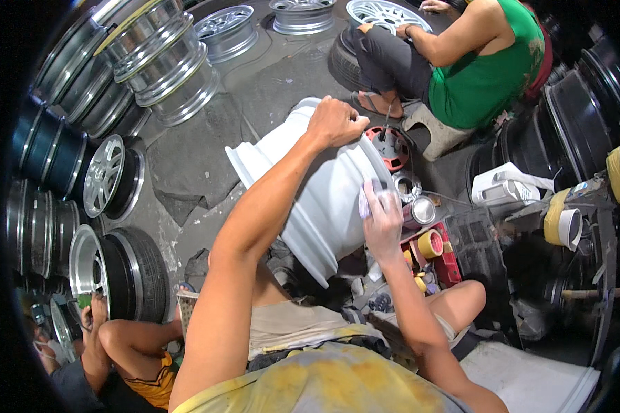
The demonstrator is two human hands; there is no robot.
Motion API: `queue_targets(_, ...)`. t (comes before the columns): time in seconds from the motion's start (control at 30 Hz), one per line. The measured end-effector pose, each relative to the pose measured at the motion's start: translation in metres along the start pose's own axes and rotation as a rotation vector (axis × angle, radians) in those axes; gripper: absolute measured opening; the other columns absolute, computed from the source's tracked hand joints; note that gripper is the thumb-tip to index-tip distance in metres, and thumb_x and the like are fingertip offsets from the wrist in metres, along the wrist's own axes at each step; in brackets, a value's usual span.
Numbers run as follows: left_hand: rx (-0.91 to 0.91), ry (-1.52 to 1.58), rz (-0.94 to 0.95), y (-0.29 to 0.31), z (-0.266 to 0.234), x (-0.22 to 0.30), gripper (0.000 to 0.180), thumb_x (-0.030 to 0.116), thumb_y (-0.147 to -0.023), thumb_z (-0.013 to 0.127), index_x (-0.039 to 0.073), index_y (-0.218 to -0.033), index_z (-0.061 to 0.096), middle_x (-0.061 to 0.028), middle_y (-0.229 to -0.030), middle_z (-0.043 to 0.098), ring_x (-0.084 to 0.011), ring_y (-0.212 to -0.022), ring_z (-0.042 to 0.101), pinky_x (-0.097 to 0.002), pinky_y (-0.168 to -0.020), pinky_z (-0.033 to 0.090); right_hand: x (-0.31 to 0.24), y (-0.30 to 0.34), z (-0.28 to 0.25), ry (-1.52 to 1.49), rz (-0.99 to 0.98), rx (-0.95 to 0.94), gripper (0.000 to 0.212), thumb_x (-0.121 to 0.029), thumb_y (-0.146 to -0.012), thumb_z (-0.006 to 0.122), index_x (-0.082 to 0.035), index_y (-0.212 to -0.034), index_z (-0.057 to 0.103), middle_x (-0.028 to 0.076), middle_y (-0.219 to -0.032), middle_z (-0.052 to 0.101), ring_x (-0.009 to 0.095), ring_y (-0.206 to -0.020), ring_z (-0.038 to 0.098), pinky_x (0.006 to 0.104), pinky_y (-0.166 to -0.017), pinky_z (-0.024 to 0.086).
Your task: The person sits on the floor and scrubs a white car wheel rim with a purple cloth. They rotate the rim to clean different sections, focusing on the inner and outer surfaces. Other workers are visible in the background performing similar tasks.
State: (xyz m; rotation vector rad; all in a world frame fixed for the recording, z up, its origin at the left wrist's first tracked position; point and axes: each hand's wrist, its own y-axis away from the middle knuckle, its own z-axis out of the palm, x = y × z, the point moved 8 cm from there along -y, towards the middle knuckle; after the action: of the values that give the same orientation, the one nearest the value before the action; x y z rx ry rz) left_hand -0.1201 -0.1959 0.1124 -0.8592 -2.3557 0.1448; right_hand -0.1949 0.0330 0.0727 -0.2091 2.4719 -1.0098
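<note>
A whitish-grey wheel rim stands tilted between my knees, its barrel toward me. My left hand is closed over its far edge, with the arm reaching across the barrel. Low on the rim's right side, my right hand presses a pale lilac pad against the surface near the lip. That hand's fingers look dusty and slightly blurred. Whether the pad is cloth or abrasive sheet I cannot tell.
A red tray with tape rolls sits right of the rim, beside a can and a white jug. Stacked rims rise at left. One person in green sits at far right; another person's knee is at lower left.
</note>
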Motion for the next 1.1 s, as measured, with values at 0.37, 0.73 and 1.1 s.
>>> queue_targets(0.37,0.014,-0.015,0.026,-0.005,0.005,-0.006,0.046,0.044,-0.081,0.061,0.003,-0.08,0.081,-0.0268,-0.072,0.068,-0.0452,-0.069,0.065,-0.0462,-0.095,0.052,-0.007,-0.024,0.004,0.042,-0.002,-0.018,0.051,0.001,-0.084,0.067,-0.002,-0.134,0.069,0.014,-0.09,0.056,0.035,-0.089,0.058,0.0477,-0.083,0.049)
queue_targets(0.73,0.04,-0.01,0.051,-0.004,0.005,-0.001,0.045,0.043,-0.08,0.06,0.003,-0.08,0.082,-0.0267,-0.073,0.069,-0.0438,-0.071,0.067,-0.0437,-0.091,0.054,0.0,-0.027,-0.005,0.218,-0.245,-0.124,0.054,-0.006,-0.08,0.069,-0.017,-0.132,0.074,0.003,-0.09,0.053,0.026,-0.088,0.054,0.0417,-0.079,0.042)
queue_targets(1.1,0.011,-0.042,0.048,-0.005,0.006,-0.002,0.044,0.042,-0.08,0.06,0.003,-0.077,0.08,-0.0273,-0.071,0.067,-0.0457,-0.07,0.064,-0.0455,-0.09,0.051,0.005,-0.03,0.0,0.26,-0.314,-0.143,0.058,-0.011,-0.08,0.07,-0.024,-0.136,0.072,0.001,-0.094,0.054,0.026,-0.094,0.055,0.0419,-0.083,0.044)
